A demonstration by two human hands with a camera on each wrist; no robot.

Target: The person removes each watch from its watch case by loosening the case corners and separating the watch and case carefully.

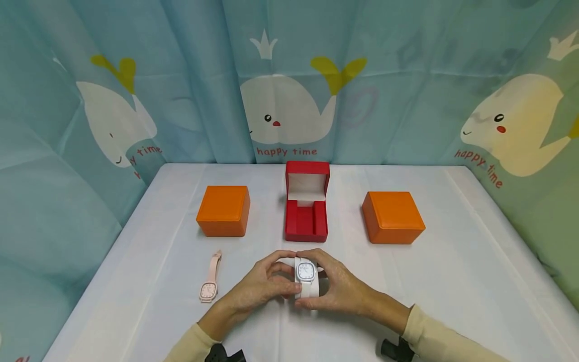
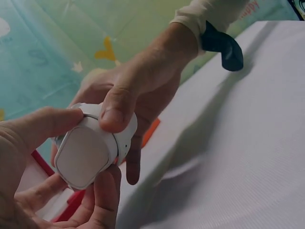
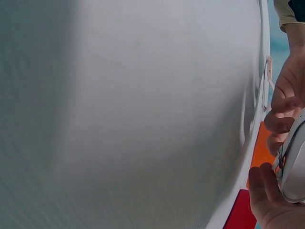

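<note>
1. Two hands grasp one white watch (image 1: 306,271) just in front of the red box (image 1: 306,238), on the person's side: the left hand (image 1: 267,281) pinches one side, the right hand (image 1: 340,282) the other — opposed grips that probably steady it.
2. Its strap loops round what looks like a white cushion (image 2: 82,160), which likely keeps it rounded; the dial faces up.
3. The red box stands open on the worktop (image 1: 135,311), its lid raised at the back, so the inside faces the person, presumably for easy reach.
4. The left orange box (image 1: 223,203) and right orange box (image 1: 391,207), both closed, flank the red box — apparently out of the hands' way.
5. Left and in front of the red box lies a pink watch (image 1: 209,290), strap stretched out, touched by neither hand.
</note>
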